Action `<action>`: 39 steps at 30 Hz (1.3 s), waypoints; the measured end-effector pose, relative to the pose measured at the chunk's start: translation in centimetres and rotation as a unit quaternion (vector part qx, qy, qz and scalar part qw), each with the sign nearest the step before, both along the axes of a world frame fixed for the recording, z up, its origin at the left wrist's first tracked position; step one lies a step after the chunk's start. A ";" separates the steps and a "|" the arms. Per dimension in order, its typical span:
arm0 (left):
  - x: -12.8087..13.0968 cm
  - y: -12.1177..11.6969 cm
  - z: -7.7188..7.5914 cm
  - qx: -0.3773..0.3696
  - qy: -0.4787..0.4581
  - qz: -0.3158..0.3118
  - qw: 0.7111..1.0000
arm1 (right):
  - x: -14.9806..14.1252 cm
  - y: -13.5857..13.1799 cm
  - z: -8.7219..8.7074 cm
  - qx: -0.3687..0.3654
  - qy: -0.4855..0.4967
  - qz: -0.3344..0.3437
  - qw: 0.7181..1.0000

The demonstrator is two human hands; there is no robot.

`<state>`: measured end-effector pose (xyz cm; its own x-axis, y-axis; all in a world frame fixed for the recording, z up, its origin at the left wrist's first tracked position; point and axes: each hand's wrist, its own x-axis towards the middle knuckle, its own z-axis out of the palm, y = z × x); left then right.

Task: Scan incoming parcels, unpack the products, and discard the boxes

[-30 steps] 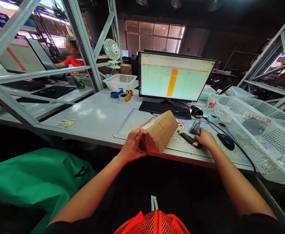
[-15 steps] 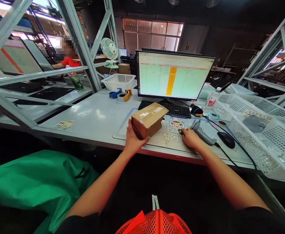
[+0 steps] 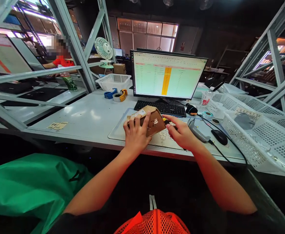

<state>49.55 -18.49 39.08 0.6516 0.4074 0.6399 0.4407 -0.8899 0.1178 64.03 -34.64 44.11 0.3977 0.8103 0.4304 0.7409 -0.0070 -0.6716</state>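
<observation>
My left hand [image 3: 135, 134] grips a small brown cardboard box [image 3: 153, 123] sealed with tape, holding it tilted just above the printed desk mat [image 3: 119, 130]. A white label shows on the box's top. My right hand [image 3: 181, 133] is closed on a yellow-and-black utility knife [image 3: 166, 120], whose tip meets the right end of the box. A grey barcode scanner [image 3: 196, 129] lies on the mat just right of my right hand.
Behind the box are a keyboard [image 3: 160, 109] and a monitor [image 3: 167, 76] showing a spreadsheet. A mouse [image 3: 219, 136] and white mesh baskets [image 3: 256, 133] sit to the right, tape dispensers [image 3: 115, 95] to the back left. A green bag [image 3: 23, 185] lies at lower left. A person in red [image 3: 61, 60] works farther back.
My right hand left the scanner, picked up the knife from the mat and brought it to the box. My left hand turned the box and drew it closer.
</observation>
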 end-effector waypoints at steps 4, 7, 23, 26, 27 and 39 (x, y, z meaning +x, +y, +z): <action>0.1 -0.2 -0.6 -0.001 -0.003 -0.012 1.000 | 0.3 2.4 -1.4 0.031 -0.052 -0.034 0.998; 0.3 -0.4 -0.9 -0.006 -0.006 -0.025 1.000 | -0.3 1.8 -3.3 0.037 -0.047 -0.074 0.995; -3.3 10.3 -6.9 -0.543 -0.069 -0.287 0.786 | 7.7 -5.1 -3.3 -0.064 0.250 -0.059 0.964; -2.3 9.9 -7.5 -0.567 -0.071 -0.304 0.763 | 10.4 -2.1 -2.3 -0.102 0.282 -0.099 0.949; -2.0 9.7 -7.6 -0.565 -0.084 -0.304 0.762 | 10.9 -0.9 -2.1 -0.120 0.282 -0.113 0.945; -0.8 9.2 -9.5 -0.573 -0.079 -0.283 0.765 | 10.0 2.5 -0.6 -0.175 0.292 -0.091 0.936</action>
<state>48.74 -9.24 29.54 0.8827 0.4406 0.1633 -0.0775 -0.2063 0.9754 74.04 -32.18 43.50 0.6282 0.7565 -0.1818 0.2141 -0.3927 -0.8944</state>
